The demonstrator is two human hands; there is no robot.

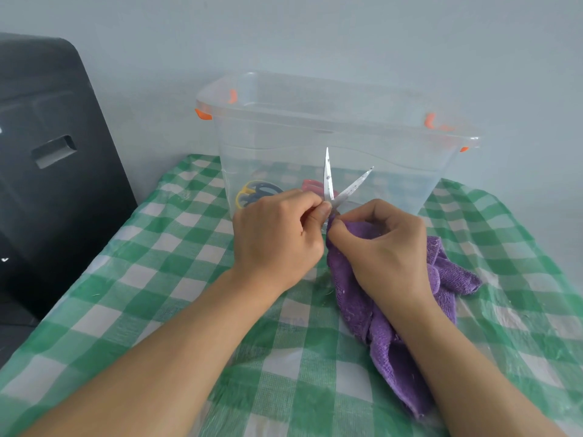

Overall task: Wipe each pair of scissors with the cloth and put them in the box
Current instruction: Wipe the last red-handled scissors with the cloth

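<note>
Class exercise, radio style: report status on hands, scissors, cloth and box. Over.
Left hand grips open scissors, blades up. Right hand pinches purple cloth at blade base. Clear box behind, coloured handles inside. Nothing blocking.

box (pixel 331 127) behind hands; cloth (pixel 388 326) right, on table (pixel 157 279)

Scissors: one held (pixel 339 187), two in box (pixel 257 192) (pixel 310 186). One box (pixel 315 134). One cloth (pixel 388 310). Two hands (pixel 277 238) (pixel 385 247).

txt: none legible | labels/brands: none | nos/signs: none
</note>
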